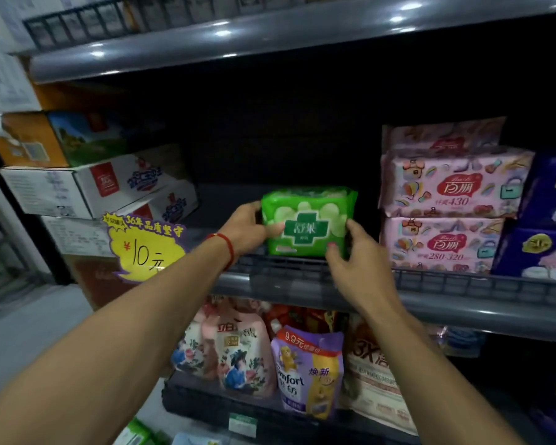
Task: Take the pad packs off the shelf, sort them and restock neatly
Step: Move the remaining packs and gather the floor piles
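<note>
A green pad pack (307, 220) stands upright at the front of the middle shelf (446, 303), just behind the low wire rail. My left hand (244, 228) grips its left side, thumb across the front. My right hand (355, 252) holds its right lower corner, fingers curled round the edge. To the right, pink pad packs (450, 184) are stacked in a pile, the lowest one (443, 244) against the rail. Dark blue packs (540, 248) stand at the far right.
Stacked cartons (87, 184) fill the shelf's left end, with a yellow 10-yuan price sign (145, 252) hanging in front. The shelf behind the green pack is dark. Detergent and softener pouches (308, 370) crowd the shelf below. Another shelf edge (270, 36) runs overhead.
</note>
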`<state>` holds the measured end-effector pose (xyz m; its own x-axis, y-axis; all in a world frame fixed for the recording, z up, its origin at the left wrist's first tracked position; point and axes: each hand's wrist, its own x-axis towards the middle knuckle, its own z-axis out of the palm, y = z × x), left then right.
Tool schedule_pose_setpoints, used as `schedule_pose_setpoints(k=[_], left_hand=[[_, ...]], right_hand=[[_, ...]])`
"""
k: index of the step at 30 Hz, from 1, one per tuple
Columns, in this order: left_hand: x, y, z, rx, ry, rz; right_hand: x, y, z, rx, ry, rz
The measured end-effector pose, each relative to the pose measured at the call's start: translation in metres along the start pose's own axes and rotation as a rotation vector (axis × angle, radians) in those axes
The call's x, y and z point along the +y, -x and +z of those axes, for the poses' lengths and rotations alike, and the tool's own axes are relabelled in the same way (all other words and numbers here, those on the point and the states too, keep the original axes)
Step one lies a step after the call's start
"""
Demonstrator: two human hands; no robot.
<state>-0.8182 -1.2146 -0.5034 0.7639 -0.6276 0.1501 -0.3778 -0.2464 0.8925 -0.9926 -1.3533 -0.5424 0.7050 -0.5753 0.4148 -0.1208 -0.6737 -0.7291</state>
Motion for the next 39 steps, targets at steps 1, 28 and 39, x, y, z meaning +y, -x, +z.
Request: schedule_pose_setpoints(k=[1, 28, 39], left_hand=[[-0.006, -0.008, 0.005, -0.007, -0.127, 0.001], [-0.013, -0.178, 0.105, 0.014, -0.179, 0.128], [-0.016, -0.178, 0.097, 0.129, -0.084, -0.098]], right_hand=[[0.002, 0.000, 0.005, -0.017, 0.108, -0.009], [0.046, 0.001, -0.027, 0.200, 0.396, -0.055], [0.044, -0.005, -0.018, 0.237, 0.442, 0.008]])
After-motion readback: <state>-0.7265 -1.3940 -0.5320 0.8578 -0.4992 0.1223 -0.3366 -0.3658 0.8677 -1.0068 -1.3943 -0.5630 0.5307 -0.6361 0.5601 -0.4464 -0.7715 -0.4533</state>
